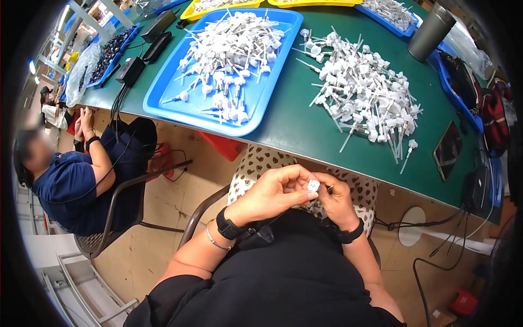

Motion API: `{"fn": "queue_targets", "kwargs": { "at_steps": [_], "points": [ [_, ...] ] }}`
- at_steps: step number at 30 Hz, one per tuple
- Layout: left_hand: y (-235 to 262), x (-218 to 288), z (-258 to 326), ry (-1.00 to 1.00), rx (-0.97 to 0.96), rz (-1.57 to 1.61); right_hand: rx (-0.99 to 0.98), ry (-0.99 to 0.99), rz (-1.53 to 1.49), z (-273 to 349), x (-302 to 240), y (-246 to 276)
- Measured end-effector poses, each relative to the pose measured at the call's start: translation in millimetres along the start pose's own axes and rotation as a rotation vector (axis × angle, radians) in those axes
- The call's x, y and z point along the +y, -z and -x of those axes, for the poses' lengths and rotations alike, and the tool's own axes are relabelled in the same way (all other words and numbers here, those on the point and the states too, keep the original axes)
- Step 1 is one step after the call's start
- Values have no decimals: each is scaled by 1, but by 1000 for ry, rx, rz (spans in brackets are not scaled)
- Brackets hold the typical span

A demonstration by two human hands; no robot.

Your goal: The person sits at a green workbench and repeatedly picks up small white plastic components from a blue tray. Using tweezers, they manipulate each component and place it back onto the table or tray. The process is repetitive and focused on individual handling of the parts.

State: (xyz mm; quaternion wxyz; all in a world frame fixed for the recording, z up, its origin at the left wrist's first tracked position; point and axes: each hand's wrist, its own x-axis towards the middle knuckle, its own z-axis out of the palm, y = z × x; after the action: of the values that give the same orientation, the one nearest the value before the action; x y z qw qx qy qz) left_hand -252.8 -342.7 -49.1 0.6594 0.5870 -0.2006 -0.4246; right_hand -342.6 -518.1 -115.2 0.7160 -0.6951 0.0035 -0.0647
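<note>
Over my lap, just in front of the table edge, both hands meet at a small white pump head (pixel 314 186). My left hand (pixel 280 191) pinches its white cap between thumb and fingers. My right hand (pixel 336 203) is closed at the other side of the part, where a bit of thin stem shows by the fingertips. Ahead of my hands, a blue tray (pixel 170 90) carries a heap of similar white pump heads (pixel 234 46) with thin tubes. To its right, another loose pile of pump heads (pixel 368 90) lies directly on the green table (pixel 305 128).
A phone (pixel 448 151) and a grey metal flask (pixel 431 32) stand or lie at the right. Yellow trays (pixel 218 7) line the far side. Black adapters (pixel 131 71) with cables sit at the left. A person in dark blue (pixel 81 180) sits to my left.
</note>
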Motion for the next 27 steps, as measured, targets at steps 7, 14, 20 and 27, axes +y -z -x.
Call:
{"fn": "queue_targets", "kwargs": {
  "at_steps": [7,14,20,27],
  "points": [
    [-2,-4,1,21,0,60,-15,17,34,1,-4,1],
    [-2,-6,3,14,-8,125,-24,39,96,2,-7,2],
    [5,-5,4,99,-8,256,-62,208,338,-1,-10,4],
    [2,-4,9,48,-15,221,44,287,373,-3,-11,-1]
  ]
}}
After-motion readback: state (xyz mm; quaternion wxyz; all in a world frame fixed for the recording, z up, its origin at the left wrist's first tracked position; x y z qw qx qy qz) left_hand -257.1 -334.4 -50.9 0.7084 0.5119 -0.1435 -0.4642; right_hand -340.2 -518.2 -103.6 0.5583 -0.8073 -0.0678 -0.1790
